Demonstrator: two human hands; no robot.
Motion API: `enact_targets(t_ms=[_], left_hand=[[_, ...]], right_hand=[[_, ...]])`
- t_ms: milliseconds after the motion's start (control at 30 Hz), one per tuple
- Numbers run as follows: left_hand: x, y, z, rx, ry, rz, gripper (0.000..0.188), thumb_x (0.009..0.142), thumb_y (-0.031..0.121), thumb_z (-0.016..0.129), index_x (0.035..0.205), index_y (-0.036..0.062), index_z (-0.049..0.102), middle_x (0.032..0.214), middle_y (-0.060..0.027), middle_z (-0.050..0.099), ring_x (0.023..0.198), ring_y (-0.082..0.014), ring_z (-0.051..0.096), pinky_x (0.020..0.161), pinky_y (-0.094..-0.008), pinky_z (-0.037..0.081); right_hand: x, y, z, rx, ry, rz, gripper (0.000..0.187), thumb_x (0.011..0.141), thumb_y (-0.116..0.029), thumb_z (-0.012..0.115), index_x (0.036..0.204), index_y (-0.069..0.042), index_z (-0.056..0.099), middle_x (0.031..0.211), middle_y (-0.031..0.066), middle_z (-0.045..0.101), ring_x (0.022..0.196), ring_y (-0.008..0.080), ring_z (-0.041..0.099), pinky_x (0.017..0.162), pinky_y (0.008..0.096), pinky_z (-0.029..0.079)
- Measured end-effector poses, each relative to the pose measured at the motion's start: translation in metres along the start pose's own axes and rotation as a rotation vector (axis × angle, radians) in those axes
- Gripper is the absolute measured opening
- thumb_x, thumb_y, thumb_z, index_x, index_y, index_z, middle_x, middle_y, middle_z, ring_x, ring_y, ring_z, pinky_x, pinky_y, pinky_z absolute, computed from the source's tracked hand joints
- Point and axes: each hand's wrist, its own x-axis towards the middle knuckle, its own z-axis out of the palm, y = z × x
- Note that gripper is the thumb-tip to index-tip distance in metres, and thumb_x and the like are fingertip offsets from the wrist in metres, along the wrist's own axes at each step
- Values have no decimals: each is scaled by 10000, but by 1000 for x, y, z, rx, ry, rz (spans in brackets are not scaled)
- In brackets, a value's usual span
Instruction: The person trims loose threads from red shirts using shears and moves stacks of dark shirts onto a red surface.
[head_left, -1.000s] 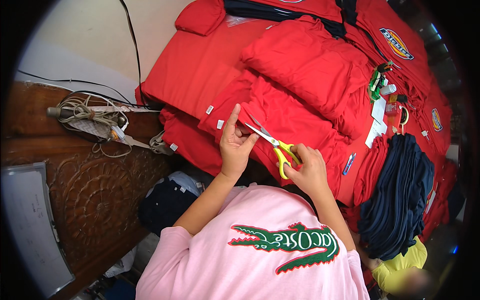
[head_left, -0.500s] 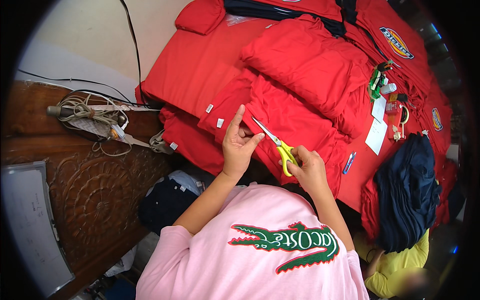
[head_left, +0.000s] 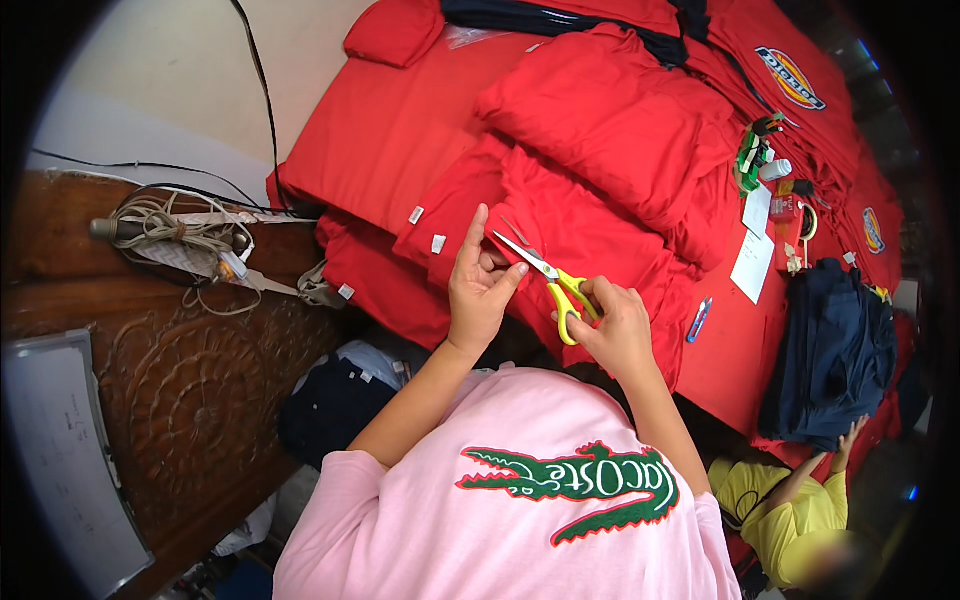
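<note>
My right hand (head_left: pixel 612 322) grips yellow-handled scissors (head_left: pixel 538 262) by their finger loops. The blades are spread and point up and left, toward my left hand (head_left: pixel 480 290). That hand is raised at the front of a red garment (head_left: pixel 570 215), its index finger stretched up and its thumb pointing right. The other fingers curl in beside the cloth, and whatever they hold, if anything, is hidden. Small white labels (head_left: pixel 438 244) show on the red cloth left of this hand.
Folded red garments (head_left: pixel 610 110) lie on the red-covered table (head_left: pixel 370 120). At right are a blue cutter (head_left: pixel 699 320), white papers (head_left: pixel 752 262) and dark blue garments (head_left: pixel 835 350), which a co-worker in yellow (head_left: pixel 795 510) reaches toward. A carved wooden panel (head_left: pixel 200 400) and coiled cable (head_left: pixel 180 232) are at left.
The scissors have spread their blades and loops, with my right hand slightly higher. My left hand stays nearly still. The dark blue garments have shifted right, and the co-worker's hands now show below them.
</note>
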Motion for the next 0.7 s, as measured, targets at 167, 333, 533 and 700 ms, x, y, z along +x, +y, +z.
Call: enact_targets(t_ms=[167,333,533,700], left_hand=[[0,3,-3,9,-15,-29,947,878,-197,633,1659,97,184,1483,-123,479,1119,-153,639,996,-294,545],[2,7,-5,-4,-22,-61,1076,834,-216,658,1669,157,90,1602,-173,308,1065,-144,640,881,-259,593],[-3,4,-11,112,-60,-92,1139,820,-216,675,1668,196,35,1623,-212,251,976,-131,638,792,-215,592],[-2,10,-14,111,-69,-97,1118,820,-220,664,1670,167,51,1641,-190,249,980,-123,634,786,-206,578]], right_hand=[[-2,8,4,46,0,21,290,769,-220,811,960,-52,671,712,89,651,663,271,619,713,387,441],[-6,10,8,78,-11,47,265,770,-215,800,940,-56,673,698,90,662,646,272,626,708,388,442],[8,-6,9,-14,12,11,281,756,-248,802,914,-55,673,689,87,671,642,273,628,703,394,446],[10,-2,16,-7,17,-9,265,776,-233,794,933,-55,676,669,91,656,635,283,628,679,407,458]])
